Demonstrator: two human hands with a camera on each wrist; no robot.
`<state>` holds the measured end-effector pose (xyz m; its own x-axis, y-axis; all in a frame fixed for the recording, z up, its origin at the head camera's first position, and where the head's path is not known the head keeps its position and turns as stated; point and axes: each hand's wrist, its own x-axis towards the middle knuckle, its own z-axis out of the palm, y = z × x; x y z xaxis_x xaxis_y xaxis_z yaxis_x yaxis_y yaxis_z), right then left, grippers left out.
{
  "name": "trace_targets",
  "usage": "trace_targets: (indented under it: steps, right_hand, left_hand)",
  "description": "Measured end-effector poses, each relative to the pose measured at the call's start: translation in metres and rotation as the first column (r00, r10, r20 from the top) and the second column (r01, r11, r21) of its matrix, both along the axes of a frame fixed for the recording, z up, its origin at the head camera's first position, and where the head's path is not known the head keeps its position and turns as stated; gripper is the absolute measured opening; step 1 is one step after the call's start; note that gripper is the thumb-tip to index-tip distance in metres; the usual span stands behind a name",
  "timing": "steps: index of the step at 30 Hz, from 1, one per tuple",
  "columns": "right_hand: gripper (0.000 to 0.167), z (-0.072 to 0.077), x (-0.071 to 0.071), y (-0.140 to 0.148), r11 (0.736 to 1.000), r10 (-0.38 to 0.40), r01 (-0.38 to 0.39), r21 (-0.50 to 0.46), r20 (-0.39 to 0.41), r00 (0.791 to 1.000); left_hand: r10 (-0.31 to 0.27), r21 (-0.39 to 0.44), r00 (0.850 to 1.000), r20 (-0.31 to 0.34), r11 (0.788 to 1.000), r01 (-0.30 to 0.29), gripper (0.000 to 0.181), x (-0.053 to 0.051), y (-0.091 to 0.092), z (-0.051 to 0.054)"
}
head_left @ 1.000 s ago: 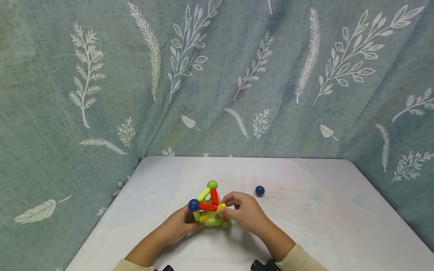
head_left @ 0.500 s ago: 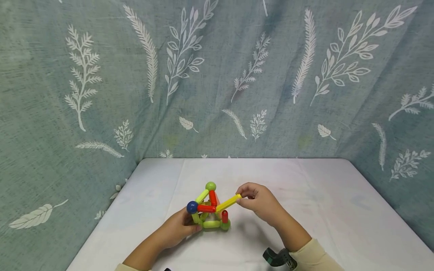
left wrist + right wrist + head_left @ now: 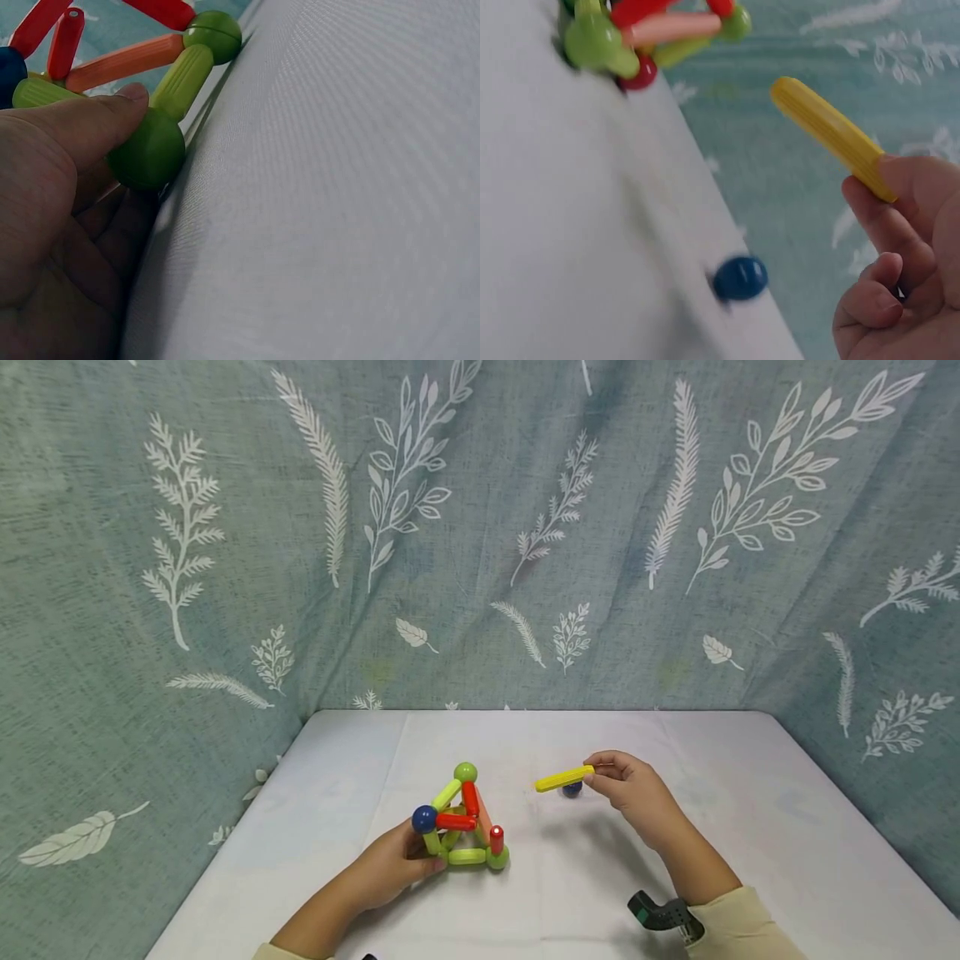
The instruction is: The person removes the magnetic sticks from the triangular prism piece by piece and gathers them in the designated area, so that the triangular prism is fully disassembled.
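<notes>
A frame of magnetic rods and balls stands on the table at centre, with a light green ball (image 3: 466,773) on top and a dark blue ball (image 3: 424,819) at its left. My left hand (image 3: 392,867) grips its lower left corner, the thumb against a green ball (image 3: 150,150) in the left wrist view. To the right, my right hand (image 3: 633,789) pinches one end of a yellow rod (image 3: 558,779) between thumb and fingers. This rod is in the air, apart from the frame. One short red rod (image 3: 497,839) sticks up from the frame's lower right ball, its top end free.
A loose blue ball (image 3: 741,278) lies on the white table (image 3: 750,827), partly hidden behind the yellow rod in the head view. A leaf-patterned cloth (image 3: 480,527) hangs behind the table and at its sides.
The yellow rod has come off the frame and moved right and upward in my right hand, to in front of the loose blue ball. My left hand stays on the frame.
</notes>
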<state>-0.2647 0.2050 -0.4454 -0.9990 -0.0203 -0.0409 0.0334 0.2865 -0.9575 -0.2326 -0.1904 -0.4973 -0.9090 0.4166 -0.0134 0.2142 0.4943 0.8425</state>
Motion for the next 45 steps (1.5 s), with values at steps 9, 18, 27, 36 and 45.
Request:
trace_targets:
  steps: [9,18,27,36,45]
  right_hand:
    - [0.046,-0.007,-0.002,0.051,0.996,-0.090,0.089,0.009,0.055,0.994]
    - [0.051,-0.030,-0.008,0.095,0.987,-0.152,0.150,0.054,0.049,0.987]
    - [0.051,-0.050,-0.011,0.136,0.958,-0.279,0.267,0.108,0.118,0.953]
    - [0.051,-0.047,-0.003,0.175,0.919,-0.383,0.368,0.144,0.101,0.918]
    - [0.050,-0.055,0.000,0.195,0.909,-0.403,0.385,0.159,0.103,0.909]
  left_hand:
    - [0.004,-0.011,0.999,0.039,1.000,-0.003,0.069,0.000,0.002,-0.001]
    - [0.020,-0.048,1.000,0.016,0.999,-0.020,0.065,0.000,-0.005,0.003]
    - [0.026,-0.038,0.999,0.041,0.999,-0.025,0.068,0.000,-0.005,0.003]
    - [0.026,-0.044,0.997,0.069,0.999,-0.023,0.074,-0.004,0.003,0.005]
    - [0.021,-0.040,0.999,0.041,0.999,-0.019,0.069,-0.001,0.000,0.001]
